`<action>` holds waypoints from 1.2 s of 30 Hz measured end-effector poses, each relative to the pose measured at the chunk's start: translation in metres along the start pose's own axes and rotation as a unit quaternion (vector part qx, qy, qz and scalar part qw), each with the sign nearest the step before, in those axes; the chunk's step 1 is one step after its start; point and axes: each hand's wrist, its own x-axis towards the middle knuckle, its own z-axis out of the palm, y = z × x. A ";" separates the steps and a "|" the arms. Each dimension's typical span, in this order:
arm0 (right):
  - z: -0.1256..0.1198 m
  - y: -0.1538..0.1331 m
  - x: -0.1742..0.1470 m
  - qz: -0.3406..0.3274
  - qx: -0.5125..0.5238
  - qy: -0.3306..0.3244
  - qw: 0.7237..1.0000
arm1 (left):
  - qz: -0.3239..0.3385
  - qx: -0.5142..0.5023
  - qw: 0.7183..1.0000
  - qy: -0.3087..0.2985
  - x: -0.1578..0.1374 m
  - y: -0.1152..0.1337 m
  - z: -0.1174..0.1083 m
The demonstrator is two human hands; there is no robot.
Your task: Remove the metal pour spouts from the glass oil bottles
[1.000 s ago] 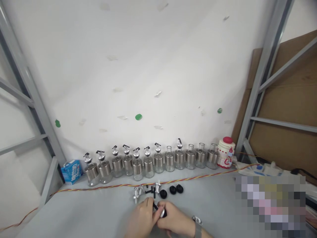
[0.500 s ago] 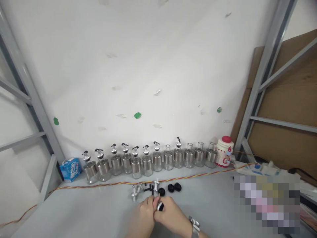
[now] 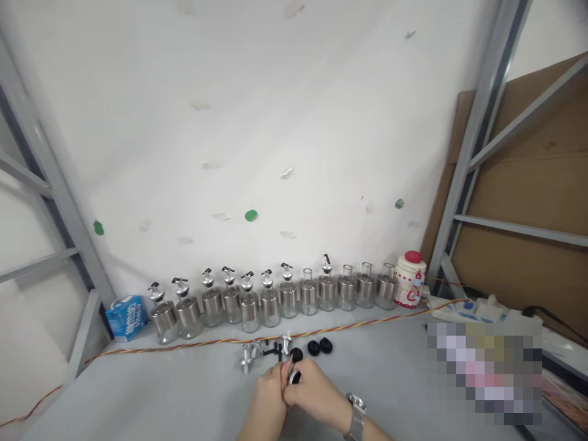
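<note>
A small pourer spout (image 3: 294, 372), chrome with a black stopper end, is held low at the table's (image 3: 184, 398) near edge between both hands. The left hand (image 3: 267, 401) and the right hand (image 3: 312, 395) are pressed together around it, fingertips pinched on the piece; a wristwatch (image 3: 355, 409) is worn on the right wrist. The spout is judged light, rigid and somewhat slick on its metal part, so the black rubber end is likely the surer place to be gripped; being small, it could easily be dropped or rolled away. Just beyond the hands, loose parts are scattered: another chrome spout (image 3: 247, 356), small black pins (image 3: 274, 350) and black round stoppers (image 3: 320, 346). Behind these a twisted red-yellow cable (image 3: 184, 346) is run across the table, between the parts and a row of glass bottles (image 3: 271, 301) with steel bands set along the wall. Some bottles are seen already capped with spouts, four are open-necked. A blue carton (image 3: 125, 316) is stood at the row's left end, a white jar with red lid (image 3: 408, 286) at its right. A blurred patch is seen at the right.
</note>
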 end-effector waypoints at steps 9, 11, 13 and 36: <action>0.005 0.004 0.005 -0.032 0.018 0.055 0.998 | -0.010 0.031 0.999 -0.017 0.008 0.002 -0.002; 0.005 0.005 0.005 -0.024 0.007 0.052 0.998 | -0.018 0.023 0.999 -0.017 0.010 0.004 -0.001; 0.003 0.004 0.004 -0.011 -0.005 0.042 0.999 | -0.027 0.007 0.999 -0.019 0.010 0.008 -0.003; -0.015 -0.008 -0.002 0.066 -0.023 -0.036 0.997 | 0.043 0.026 0.996 -0.079 -0.004 0.003 -0.023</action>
